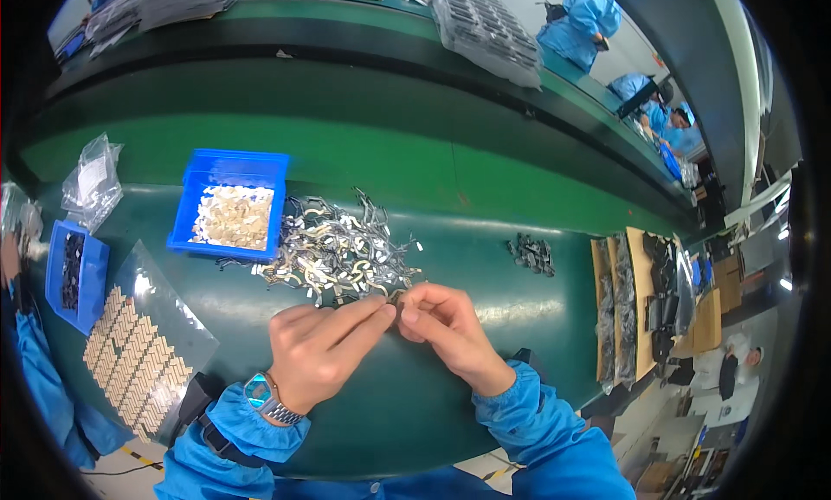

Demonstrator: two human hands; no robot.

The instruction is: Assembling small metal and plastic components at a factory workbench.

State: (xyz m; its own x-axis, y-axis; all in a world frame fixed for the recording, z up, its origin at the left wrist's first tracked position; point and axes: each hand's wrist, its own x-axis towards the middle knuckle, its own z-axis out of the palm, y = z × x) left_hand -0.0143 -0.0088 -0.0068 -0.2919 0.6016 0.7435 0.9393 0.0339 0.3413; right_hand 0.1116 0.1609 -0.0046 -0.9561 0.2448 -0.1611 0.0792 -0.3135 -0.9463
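Over the green table, the fingertips of both my hands meet at the near edge of a heap. My left hand [322, 348], with a metal watch [270, 400] on its wrist, has its fingers pinched together. Close beside it, my right hand [452, 331] is closed too, thumb against curled fingers. A small tan-and-dark piece shows between the fingertips; most of it is hidden. The heap of small dark and tan strips with white tabs [342, 245] lies just beyond. At its left stands a blue bin [275, 207] with many small off-white pieces.
A clear sheet [192, 331] with rows of tan parts lies at the left, beside a smaller blue bin [95, 283] of dark parts. Small black parts [532, 254] lie at the right, near cardboard trays [639, 301]. A plastic bag [93, 184] sits far left. People work beyond.
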